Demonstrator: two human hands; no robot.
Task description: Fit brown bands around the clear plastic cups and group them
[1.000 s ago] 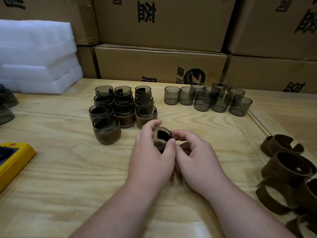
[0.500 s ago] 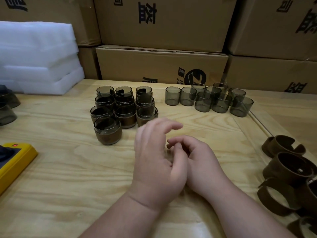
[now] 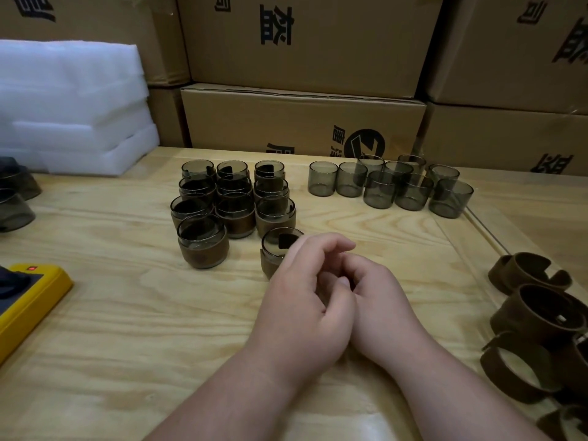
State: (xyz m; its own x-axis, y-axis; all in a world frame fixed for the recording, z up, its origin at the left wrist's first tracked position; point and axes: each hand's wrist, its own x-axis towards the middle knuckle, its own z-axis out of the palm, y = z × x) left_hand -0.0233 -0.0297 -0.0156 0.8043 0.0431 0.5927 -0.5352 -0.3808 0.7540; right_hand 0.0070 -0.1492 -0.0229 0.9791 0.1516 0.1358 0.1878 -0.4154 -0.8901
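boxes (image 3: pixel 302 43): brown cardboard cartons with black print, stacked as a wall behind the counter
counter (image 3: pixel 127 313): pale plywood, grain visible, a raised strip along its right side
foam (image 3: pixel 70 106): white sheets, piled at back left, against the cartons
yellow device (image 3: pixel 28 300): front left edge, red light on top, partly out of frame
banded cups (image 3: pixel 235 198): 10 in a tight block, back centre-left, brown bands on the lower half
bare cups (image 3: pixel 391 186): about 9 smoky clear ones, clustered back right, well apart from the block
loose bands (image 3: pixel 537 316): brown split rings heaped at right edge; at least 5, count unsure
dark cups (image 3: pixel 16 198): 2 or so at far left edge, cropped
newest banded cup (image 3: pixel 276 249): stands just in front of the block's right column, partly hidden by left hand
left hand (image 3: pixel 305 300): grip loosely curled, holding nothing, fingers just beside the newest cup
right hand (image 3: pixel 378 300): grip curled inward, empty, touching left hand
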